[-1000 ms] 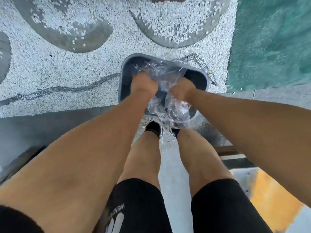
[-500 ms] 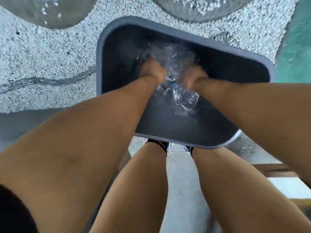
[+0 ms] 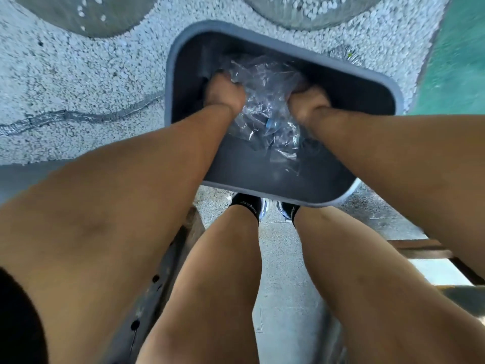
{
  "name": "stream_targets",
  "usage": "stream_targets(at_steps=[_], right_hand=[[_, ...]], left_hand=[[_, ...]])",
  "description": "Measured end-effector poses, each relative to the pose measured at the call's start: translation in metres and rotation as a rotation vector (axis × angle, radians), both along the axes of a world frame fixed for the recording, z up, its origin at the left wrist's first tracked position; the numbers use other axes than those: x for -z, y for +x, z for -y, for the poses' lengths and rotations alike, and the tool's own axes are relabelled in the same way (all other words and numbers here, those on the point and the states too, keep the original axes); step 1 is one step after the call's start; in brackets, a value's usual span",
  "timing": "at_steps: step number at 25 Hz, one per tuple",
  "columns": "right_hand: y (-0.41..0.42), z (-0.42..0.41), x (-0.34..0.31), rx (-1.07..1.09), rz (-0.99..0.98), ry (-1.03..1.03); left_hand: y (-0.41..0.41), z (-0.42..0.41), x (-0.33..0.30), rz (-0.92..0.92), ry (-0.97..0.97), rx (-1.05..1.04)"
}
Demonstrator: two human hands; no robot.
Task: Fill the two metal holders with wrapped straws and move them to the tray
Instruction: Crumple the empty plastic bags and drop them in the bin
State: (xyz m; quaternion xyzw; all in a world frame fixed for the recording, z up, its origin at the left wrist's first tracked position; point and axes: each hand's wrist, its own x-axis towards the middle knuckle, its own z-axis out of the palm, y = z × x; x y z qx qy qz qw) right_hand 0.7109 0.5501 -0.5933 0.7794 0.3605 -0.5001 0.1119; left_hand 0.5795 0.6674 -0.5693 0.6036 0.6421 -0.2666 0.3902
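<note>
Both my hands reach down into a dark grey bin [image 3: 183,48] standing on the floor by my feet. A crumpled clear plastic bag [image 3: 265,93] sits between them inside the bin. My left hand [image 3: 224,94] is closed on the bag's left side and my right hand [image 3: 308,99] is closed on its right side. The bag's lower end hangs loose against the bin's near wall. No metal holders, wrapped straws or tray are in view.
The bin stands on a white pebbled floor [image 3: 91,82] with grey round shapes at the top. A teal surface [image 3: 456,61] lies to the right. My legs and shoes [image 3: 265,206] are just below the bin. A wooden-framed edge [image 3: 425,248] shows at lower right.
My head has come closer, so the bin fills more of the view. Both hands have gone down from above the bin into it with the plastic bag.
</note>
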Motion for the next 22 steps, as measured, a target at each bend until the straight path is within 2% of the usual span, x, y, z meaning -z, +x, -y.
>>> stream_targets(at_steps=[2, 4, 8, 11, 14, 16, 22], right_hand=[[0.007, -0.005, -0.03, 0.15, 0.024, -0.043], [0.008, -0.01, -0.066, 0.177, 0.069, -0.089], [-0.003, -0.015, -0.17, 0.434, -0.061, -0.17], [-0.008, -0.013, -0.242, 0.457, -0.124, -0.212], [-0.017, -0.003, -0.308, 0.229, -0.135, -0.188], [-0.025, -0.004, -0.366, 0.244, -0.163, -0.249], [-0.048, -0.005, -0.49, 0.348, -0.185, -0.178]], left_hand=[[0.0, -0.009, -0.029, 0.017, -0.033, -0.023], [0.0, -0.011, -0.062, 0.027, -0.053, -0.022], [0.0, 0.0, -0.156, -0.016, -0.172, 0.131], [-0.005, 0.013, -0.234, -0.005, -0.288, 0.251], [-0.011, 0.026, -0.303, -0.019, -0.384, 0.264], [-0.017, 0.03, -0.352, 0.016, -0.34, 0.202], [-0.048, 0.031, -0.475, 0.15, -0.254, 0.057]])
